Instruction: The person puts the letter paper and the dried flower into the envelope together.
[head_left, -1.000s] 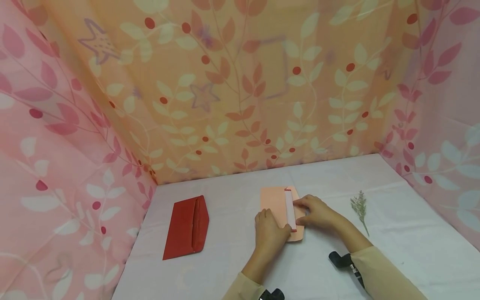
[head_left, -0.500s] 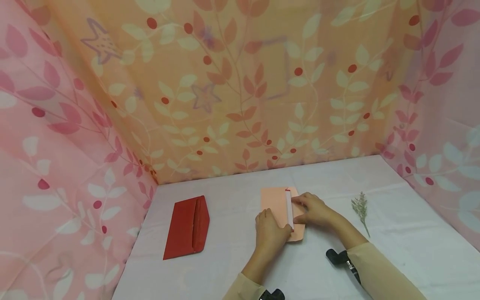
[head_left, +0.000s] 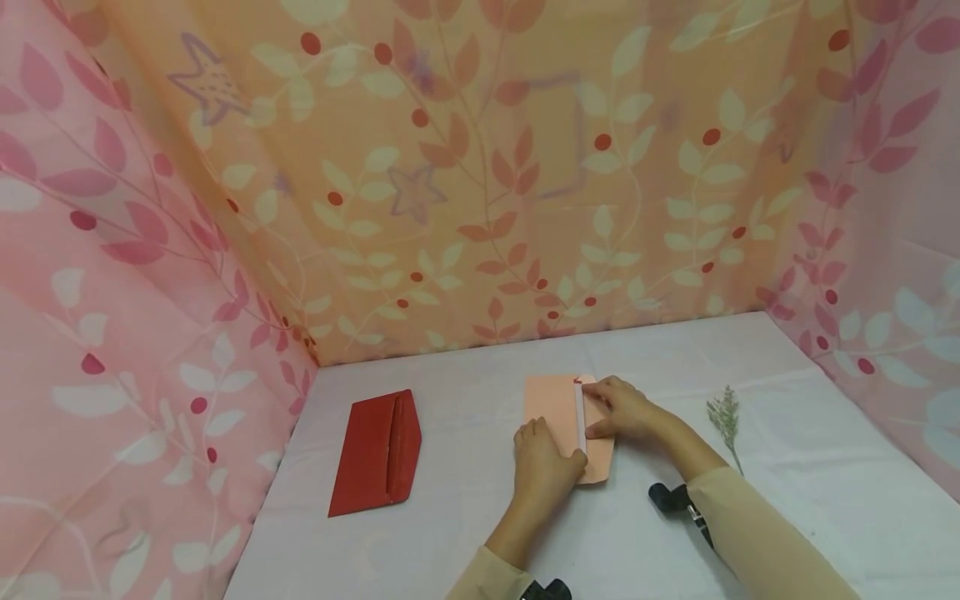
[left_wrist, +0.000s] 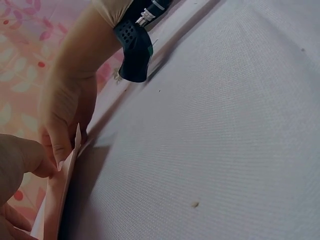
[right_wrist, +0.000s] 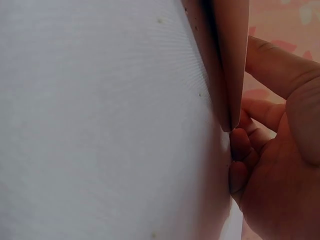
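A peach envelope lies in the middle of the table in the head view, its flap spread to the right. From its mouth sticks a narrow strip of a white card, with a little red at the top end. My left hand holds the envelope at its lower part, thumb beside the strip. With thumb and fingertips, my right hand holds the card's right edge over the flap. In the right wrist view the envelope is seen edge-on beside my right hand. Most of the card is hidden inside.
A red envelope with its flap to the right lies at the left on the white table. A small dried flower sprig lies right of my right hand. Patterned curtains stand behind and at both sides.
My right hand has moved slightly left with the card, and the white strip showing outside the envelope has become narrower. My left hand has stayed nearly in place on the envelope.
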